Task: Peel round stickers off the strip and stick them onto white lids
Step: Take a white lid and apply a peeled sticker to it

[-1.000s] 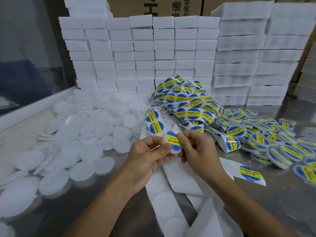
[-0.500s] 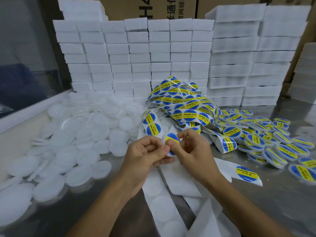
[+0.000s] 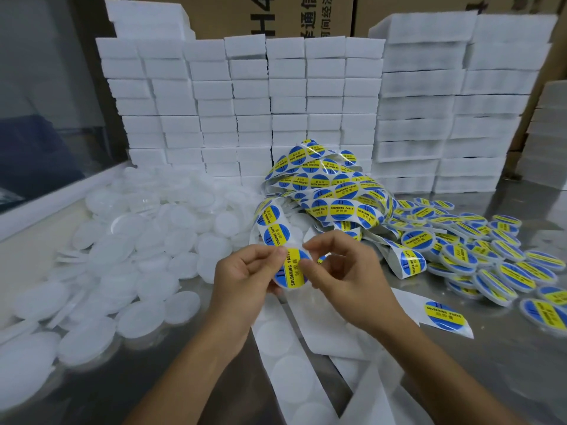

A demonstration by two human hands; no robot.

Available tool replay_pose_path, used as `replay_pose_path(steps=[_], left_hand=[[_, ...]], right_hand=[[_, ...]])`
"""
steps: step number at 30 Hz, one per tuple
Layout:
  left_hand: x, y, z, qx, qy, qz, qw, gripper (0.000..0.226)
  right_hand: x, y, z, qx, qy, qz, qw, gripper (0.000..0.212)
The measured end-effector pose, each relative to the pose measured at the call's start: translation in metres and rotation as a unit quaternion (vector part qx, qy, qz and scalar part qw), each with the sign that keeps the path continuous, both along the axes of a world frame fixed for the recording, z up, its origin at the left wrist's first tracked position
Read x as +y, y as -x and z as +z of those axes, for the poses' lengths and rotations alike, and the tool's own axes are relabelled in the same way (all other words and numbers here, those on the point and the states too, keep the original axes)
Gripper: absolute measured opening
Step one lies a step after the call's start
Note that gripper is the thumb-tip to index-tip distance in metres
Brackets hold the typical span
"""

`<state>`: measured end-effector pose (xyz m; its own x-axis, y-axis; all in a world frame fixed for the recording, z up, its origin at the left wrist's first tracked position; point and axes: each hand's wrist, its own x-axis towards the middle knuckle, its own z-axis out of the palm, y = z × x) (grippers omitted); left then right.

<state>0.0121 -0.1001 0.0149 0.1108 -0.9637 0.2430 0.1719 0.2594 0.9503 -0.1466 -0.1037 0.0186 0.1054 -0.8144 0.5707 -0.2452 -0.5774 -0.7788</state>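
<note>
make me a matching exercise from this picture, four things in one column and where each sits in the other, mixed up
Things:
1. plain white lids
2. labelled lids
3. sticker strip pile
4. foam block stacks

Places:
A. heaped mid-table, beyond the hands
B. along the back
C. spread on the table's left
D. spread on the table's right

Pairs: 1-C, 2-D, 3-A, 4-B

A: Access, left side? 
B: Blocked low. Loose heap of white lids (image 3: 129,256) covers the table (image 3: 491,357) up to the raised edge (image 3: 46,207).

A: Right? 
B: Labelled lids (image 3: 491,259) spread there; bare steel only at the near right.

A: Ahead? 
B: Tangled sticker strip (image 3: 331,194), then a wall of white blocks (image 3: 276,102). Spent backing paper (image 3: 294,363) trails across the near middle.
</note>
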Motion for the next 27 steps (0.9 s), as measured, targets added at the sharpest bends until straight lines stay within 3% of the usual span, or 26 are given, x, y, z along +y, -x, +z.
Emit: replay_pose_path(steps=[5,9,12,15,18,21,24,27], left_hand=[[-0.009,-0.002,-0.013,-0.105,-0.026,0.081,0.991,0.013],[-0.013,-0.005,-0.021,-0.149,-0.051,0.091,0.983,0.013],[-0.014,-0.003,-0.024,-0.152,-0.058,0.081,0.983,0.016],[-0.014,-0.002,-0.024,-0.161,-0.059,0.081,0.982,0.017],[-0.014,-0.002,-0.025,-0.158,-0.063,0.077,0.982,0.018],[-0.015,-0.001,-0.028,-0.155,-0.079,0.058,0.983,0.019],[-0.015,0.000,-0.029,-0.152,-0.085,0.047,0.984,0.021],[-0.015,0.000,-0.028,-0.148,-0.093,0.045,0.984,0.023]], right_hand=[[-0.013,0.027,0.011,-0.150,-0.070,-0.064,0.984,0.022],[-0.031,0.069,0.012,-0.313,-0.142,-0.177,0.922,0.020],[-0.041,0.093,0.008,-0.412,-0.174,-0.179,0.876,0.041],[-0.046,0.106,0.004,-0.451,-0.178,-0.164,0.859,0.065],[-0.049,0.110,0.003,-0.460,-0.201,-0.156,0.851,0.066],[-0.049,0.108,0.004,-0.434,-0.227,-0.167,0.856,0.039],[-0.043,0.096,0.006,-0.325,-0.219,-0.196,0.899,0.022],[-0.033,0.070,0.008,-0.167,-0.195,-0.157,0.954,0.011]])
